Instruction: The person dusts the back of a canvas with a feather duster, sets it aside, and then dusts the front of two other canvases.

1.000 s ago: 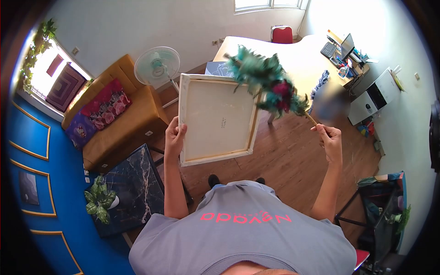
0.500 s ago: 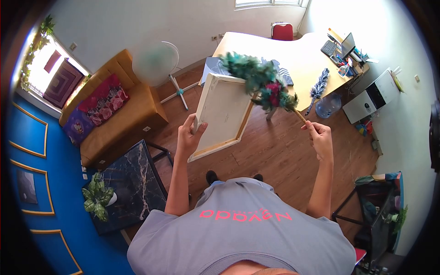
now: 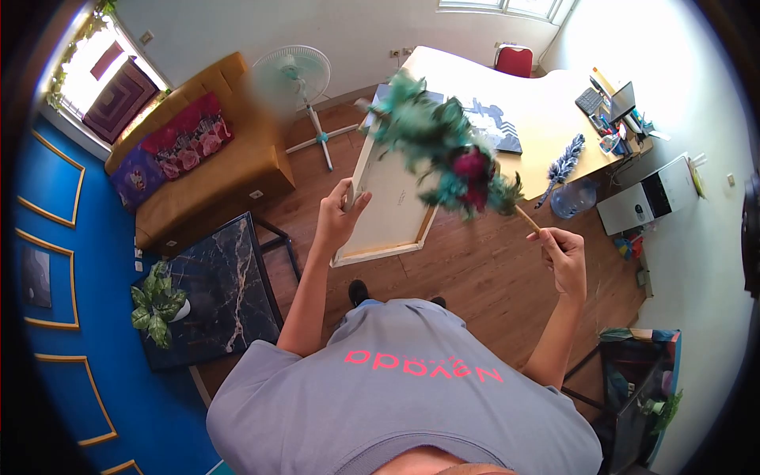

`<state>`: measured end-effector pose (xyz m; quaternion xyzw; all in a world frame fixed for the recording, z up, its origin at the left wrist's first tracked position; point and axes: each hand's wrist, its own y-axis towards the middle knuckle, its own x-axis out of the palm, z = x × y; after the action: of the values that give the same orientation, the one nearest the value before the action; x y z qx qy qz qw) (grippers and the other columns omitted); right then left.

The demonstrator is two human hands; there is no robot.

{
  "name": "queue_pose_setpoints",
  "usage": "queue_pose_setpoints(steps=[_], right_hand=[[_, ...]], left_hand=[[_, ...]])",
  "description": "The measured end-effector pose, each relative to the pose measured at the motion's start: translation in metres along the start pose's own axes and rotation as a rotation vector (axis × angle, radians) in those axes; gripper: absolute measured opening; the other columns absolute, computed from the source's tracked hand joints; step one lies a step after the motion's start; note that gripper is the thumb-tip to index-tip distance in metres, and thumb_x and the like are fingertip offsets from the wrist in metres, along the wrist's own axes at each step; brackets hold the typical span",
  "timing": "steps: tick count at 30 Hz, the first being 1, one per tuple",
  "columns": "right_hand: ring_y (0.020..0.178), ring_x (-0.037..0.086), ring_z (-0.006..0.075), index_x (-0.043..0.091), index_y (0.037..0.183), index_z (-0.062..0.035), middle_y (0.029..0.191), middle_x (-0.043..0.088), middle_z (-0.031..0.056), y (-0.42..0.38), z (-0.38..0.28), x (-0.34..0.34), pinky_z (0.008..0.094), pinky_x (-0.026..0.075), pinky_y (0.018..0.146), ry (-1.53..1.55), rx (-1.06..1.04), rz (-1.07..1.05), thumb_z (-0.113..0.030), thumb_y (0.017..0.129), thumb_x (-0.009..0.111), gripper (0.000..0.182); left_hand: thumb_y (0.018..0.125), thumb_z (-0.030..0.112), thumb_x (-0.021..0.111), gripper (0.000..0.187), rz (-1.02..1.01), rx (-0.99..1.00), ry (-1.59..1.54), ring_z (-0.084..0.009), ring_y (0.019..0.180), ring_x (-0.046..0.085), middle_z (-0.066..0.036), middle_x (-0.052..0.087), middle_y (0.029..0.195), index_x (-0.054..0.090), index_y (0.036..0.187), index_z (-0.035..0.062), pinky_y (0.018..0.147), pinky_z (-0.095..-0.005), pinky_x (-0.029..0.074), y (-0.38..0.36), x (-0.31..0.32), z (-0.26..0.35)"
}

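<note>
Wooden floor, sofa (image 3: 206,170), fan (image 3: 297,75), left hand (image 3: 339,220) gripping canvas (image 3: 392,202), right hand (image 3: 564,257) clutching duster (image 3: 443,150)

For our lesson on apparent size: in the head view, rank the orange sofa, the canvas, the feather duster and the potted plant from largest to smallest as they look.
1. Orange sofa
2. Canvas, nearer the camera, so unsure against the sofa
3. Feather duster
4. Potted plant

Grey T-shirt (image 3: 412,396), pink lettering
</note>
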<state>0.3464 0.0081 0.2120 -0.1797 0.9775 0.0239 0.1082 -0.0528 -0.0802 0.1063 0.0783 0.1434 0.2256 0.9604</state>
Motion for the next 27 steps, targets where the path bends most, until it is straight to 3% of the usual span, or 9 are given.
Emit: queue_pose_setpoints(steps=[2,6,9,15,18,20,21,23,27], right_hand=[[0.048,0.03,-0.0012,0.074,0.091,0.0021,0.055,0.042,-0.0094,0.0,0.0,0.0,0.0201,0.019,0.043,0.021,-0.045,-0.042,-0.018,0.098,0.064,0.024],[0.049,0.03,-0.0013,0.074,0.09,0.0025,0.056,0.041,-0.0096,-0.005,-0.008,0.006,0.0208,0.018,0.044,-0.058,-0.033,0.005,-0.017,0.098,0.064,0.023],[0.05,0.029,-0.0011,0.074,0.089,0.0027,0.056,0.039,-0.01,-0.007,-0.008,0.002,0.0214,0.017,0.045,-0.112,-0.044,-0.13,-0.016,0.098,0.064,0.023],[0.051,0.03,-0.0004,0.074,0.088,0.0027,0.057,0.04,-0.009,-0.01,-0.005,0.018,0.0217,0.018,0.046,-0.135,-0.078,0.048,-0.016,0.098,0.064,0.023],[0.051,0.031,-0.0004,0.074,0.088,0.0029,0.057,0.041,-0.0086,-0.01,0.003,0.011,0.0221,0.019,0.046,-0.182,-0.083,-0.117,-0.015,0.098,0.064,0.022],[0.051,0.031,0.0005,0.072,0.091,0.0019,0.058,0.041,-0.0083,-0.006,0.01,0.01,0.0219,0.021,0.045,-0.169,-0.079,-0.165,-0.019,0.099,0.062,0.024],[0.051,0.031,0.0005,0.072,0.091,0.0019,0.058,0.041,-0.0083,-0.001,0.019,0.014,0.0219,0.021,0.045,-0.167,-0.076,-0.16,-0.019,0.099,0.062,0.024],[0.05,0.032,0.0019,0.067,0.092,0.0003,0.059,0.038,-0.0075,0.017,0.052,0.029,0.0203,0.024,0.046,0.208,-0.046,0.085,-0.029,0.102,0.059,0.032],[0.052,0.033,0.0026,0.059,0.082,-0.0045,0.061,0.04,-0.0065,0.038,0.138,0.074,0.0219,0.028,0.047,0.31,-0.006,0.429,-0.031,0.103,0.056,0.034]], left_hand=[[0.097,0.024,0.067,0.032,-0.021,-0.042,0.002,0.0008,0.065,0.041,0.008,0.055,0.074,0.059,0.117,0.0004,0.055,-0.0185,0.033,-0.002,-0.001,-0.002],[0.095,0.025,0.068,0.032,0.051,0.008,-0.02,-0.0003,0.06,0.038,0.005,0.052,0.066,0.062,0.115,0.0003,0.05,-0.0202,0.031,-0.004,0.004,-0.006],[0.097,0.022,0.066,0.027,-0.003,-0.046,0.046,0.0005,0.064,0.039,0.007,0.054,0.073,0.059,0.114,0.002,0.053,-0.0198,0.03,-0.007,-0.002,-0.007],[0.095,0.013,0.067,0.019,0.053,-0.036,-0.061,-0.0006,0.061,0.039,0.006,0.054,0.07,0.06,0.107,0.0012,0.051,-0.0219,0.031,-0.002,0.003,-0.003],[0.095,0.021,0.068,0.027,0.075,-0.002,0.114,-0.0014,0.061,0.042,0.004,0.055,0.066,0.061,0.11,0.0001,0.051,-0.0208,0.035,0.003,0.001,-0.031],[0.096,0.024,0.068,0.027,0.2,0.568,0.08,-0.0002,0.059,0.04,0.006,0.05,0.064,0.061,0.11,0.0007,0.048,-0.0204,0.031,0.014,0.006,-0.08],[0.096,0.024,0.068,0.027,0.194,0.568,0.08,-0.0002,0.059,0.04,0.006,0.05,0.064,0.061,0.11,0.0007,0.048,-0.0204,0.031,0.011,0.004,-0.063],[0.097,0.026,0.066,0.029,0.096,-0.049,-0.144,0.0014,0.055,0.034,0.009,0.045,0.063,0.061,0.109,0.0008,0.046,-0.0208,0.024,-0.001,0.002,-0.008],[0.099,0.029,0.064,0.029,0.164,-0.023,-0.26,0.0023,0.051,0.029,0.011,0.038,0.062,0.06,0.109,0.002,0.045,-0.0214,0.018,-0.001,0.022,-0.013]])
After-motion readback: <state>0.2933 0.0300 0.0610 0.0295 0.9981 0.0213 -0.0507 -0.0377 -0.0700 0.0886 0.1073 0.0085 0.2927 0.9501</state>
